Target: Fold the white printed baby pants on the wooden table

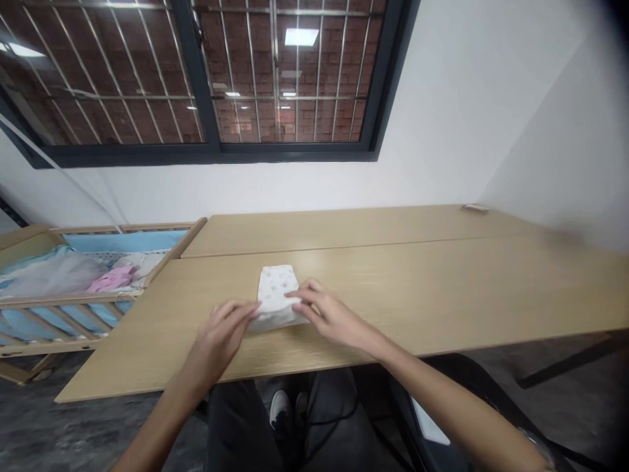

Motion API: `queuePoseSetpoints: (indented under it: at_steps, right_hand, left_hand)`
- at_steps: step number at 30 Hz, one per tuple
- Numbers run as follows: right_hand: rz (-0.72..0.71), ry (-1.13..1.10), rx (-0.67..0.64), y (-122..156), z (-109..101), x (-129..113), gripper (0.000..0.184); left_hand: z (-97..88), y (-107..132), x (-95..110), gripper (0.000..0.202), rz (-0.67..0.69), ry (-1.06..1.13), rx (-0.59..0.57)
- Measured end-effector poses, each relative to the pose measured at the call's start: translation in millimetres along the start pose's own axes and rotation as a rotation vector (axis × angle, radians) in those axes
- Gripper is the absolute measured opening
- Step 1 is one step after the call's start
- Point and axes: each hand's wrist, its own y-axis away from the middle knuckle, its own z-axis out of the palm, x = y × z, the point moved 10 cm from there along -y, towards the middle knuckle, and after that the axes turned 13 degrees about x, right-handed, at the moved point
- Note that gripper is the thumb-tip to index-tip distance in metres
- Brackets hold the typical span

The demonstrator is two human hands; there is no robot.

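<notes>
A small folded white diaper (277, 293) with a faint print lies on the wooden table (442, 288) just in front of me. My left hand (223, 331) rests at its near left corner, fingers stretched out and touching the edge. My right hand (327, 314) lies on its right side, fingers extended flat over the near right edge. Neither hand has lifted it; it sits flat on the tabletop.
A wooden baby crib (73, 288) with blue lining, pink and white cloth stands to the left of the table. A window with bars is on the wall behind. A small flat object (476, 208) lies at the far right table edge. My legs and shoes show below.
</notes>
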Motion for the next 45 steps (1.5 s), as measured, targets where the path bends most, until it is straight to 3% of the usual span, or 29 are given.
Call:
queuePoseSetpoints:
  at_steps: [3, 6, 10, 14, 16, 19, 23, 27, 29, 31, 33, 36, 45]
  right_hand:
    - [0.063, -0.035, 0.187, -49.5, -3.4, 46.7, 0.033]
    - [0.221, -0.063, 0.312, -87.9, 6.4, 111.2, 0.027]
    - [0.396, 0.026, 0.265, -109.2, 36.7, 181.3, 0.016]
    - [0.452, 0.120, 0.231, -107.0, 56.1, 212.5, 0.015]
    - [0.462, 0.139, 0.222, -103.8, 59.8, 217.0, 0.017]
    - [0.443, 0.172, 0.243, -101.0, 53.5, 210.7, 0.028]
    - [0.147, 0.242, 0.211, -101.6, 46.5, 154.7, 0.044]
    - [-0.203, 0.162, -0.140, -75.6, 87.8, 74.5, 0.056]
    - [-0.313, 0.106, -0.320, -54.2, 112.7, 46.0, 0.057]
    - [-0.369, 0.065, -0.451, -36.4, 132.7, 34.1, 0.057]
    - [-0.352, 0.064, -0.539, -26.7, 147.2, 41.8, 0.057]
    - [-0.253, 0.122, -0.588, -28.4, 158.0, 76.8, 0.057]
    - [-0.184, 0.332, -0.445, -91.2, 150.1, 159.1, 0.061]
  left_hand:
    - [26.4, -51.2, -34.5, 0.026, -0.084, -0.033, -0.063]
    - [68.9, -79.6, -76.1, 0.030, -0.212, -0.094, -0.181]
    - [123.4, -83.6, -112.8, 0.031, -0.285, -0.150, -0.275]
    - [158.4, -71.0, -132.1, 0.028, -0.334, -0.202, -0.351]
    - [163.1, -67.2, -133.2, 0.026, -0.344, -0.232, -0.363]
    - [152.9, -59.0, -119.4, 0.033, -0.346, -0.296, -0.325]
    - [136.3, -13.3, -67.1, 0.045, -0.308, -0.358, -0.309]
    - [128.8, 47.5, -10.5, 0.061, -0.193, -0.499, -0.250]
    - [130.6, 68.5, 0.7, 0.063, -0.180, -0.524, -0.251]
    - [134.0, 80.0, 1.8, 0.059, -0.184, -0.498, -0.279]
    - [132.8, 82.4, -1.2, 0.057, -0.184, -0.477, -0.278]
    - [124.9, 78.6, -3.7, 0.052, -0.150, -0.489, -0.223]
    - [122.9, 76.5, -4.1, 0.058, -0.171, -0.499, -0.239]
